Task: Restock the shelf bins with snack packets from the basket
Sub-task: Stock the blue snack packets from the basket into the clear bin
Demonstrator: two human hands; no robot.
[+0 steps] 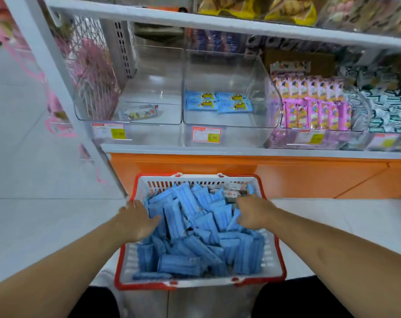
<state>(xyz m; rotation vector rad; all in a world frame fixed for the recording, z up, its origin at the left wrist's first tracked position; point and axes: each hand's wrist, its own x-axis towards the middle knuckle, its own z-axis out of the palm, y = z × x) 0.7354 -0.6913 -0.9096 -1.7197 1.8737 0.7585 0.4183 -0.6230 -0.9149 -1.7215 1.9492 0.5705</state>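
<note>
Your basket (pixel 273 255) sits on the floor right below the shelf, its far rim up against the orange base panel (pixel 263 177), which keeps every lift from it to the bins short and straight up. It is heaped with blue snack packets (pixel 194 228), with a few paler wrapped packets (pixel 235 190) tucked at the basket's far right corner. Your left hand (pixel 137 222) lies over the basket's left rim with its fingers spread flat across the blue pile, that grip apart and holding nothing, most likely to steady or gather the heap. Your right hand (pixel 254 213) reaches into the basket's far right part with its fingers curled downward among the packets; whether that grip has closed on any packet you cannot tell from here. Directly above the basket, the middle clear bin (pixel 259 72) holds only four matching blue packets (pixel 219 102) on its floor, so it looks like the proper home for this stock. Above and left of the basket, the left clear bin (pixel 172 65) has just one pale packet (pixel 141 112). Above and right, the pink-packet bin (pixel 314 106) is already full.
</note>
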